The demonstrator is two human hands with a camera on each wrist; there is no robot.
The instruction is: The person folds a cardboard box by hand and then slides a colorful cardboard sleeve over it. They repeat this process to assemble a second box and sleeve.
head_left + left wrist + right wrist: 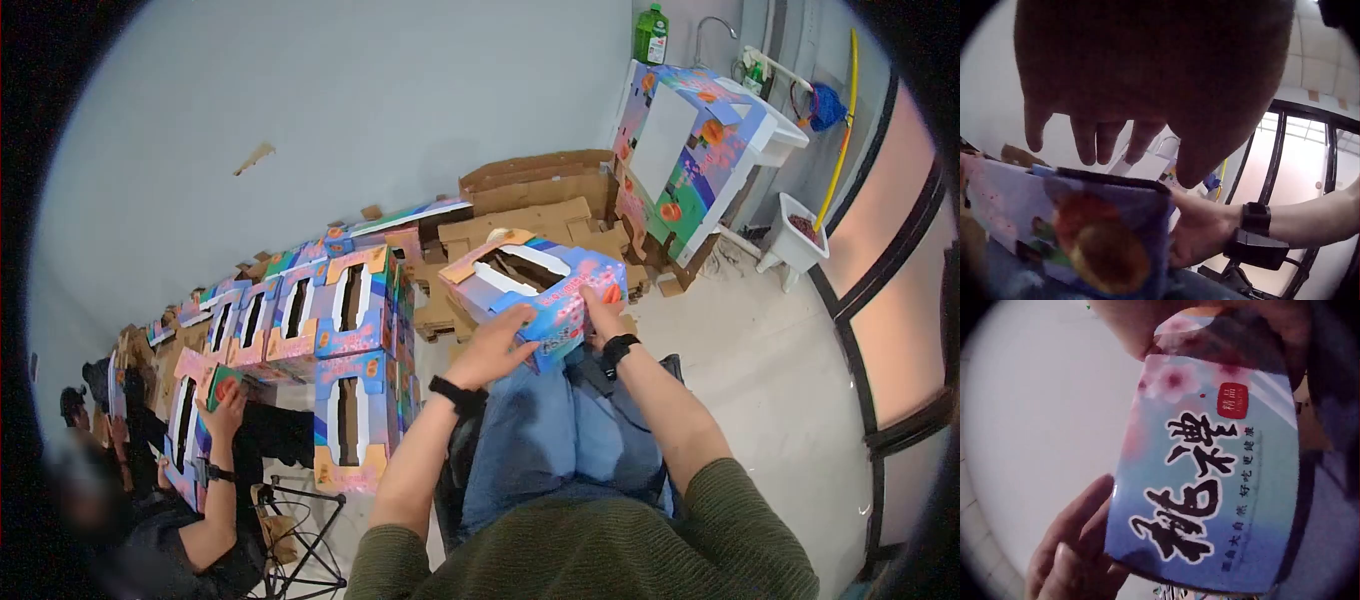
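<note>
A printed cardboard gift box (560,290) in blue, pink and purple, with peach pictures and a long opening in its top, is held over the person's lap. My right hand (605,315) grips the box's right end, its thumb lying along the printed face. On the near left side, my left hand (490,345) has its fingers straight and spread along the box edge. The left wrist view shows these left fingers (1104,140) extended above the box edge. Large dark Chinese lettering covers the box's end panel (1197,481) in the right wrist view.
Similar boxes (350,300) stand stacked in rows at the left. Another person's hand (225,410) holds a printed piece beside a box there. Flat brown cardboard (520,225) lies behind the held box. A white sink (785,135) and a white tub (795,240) are at the right.
</note>
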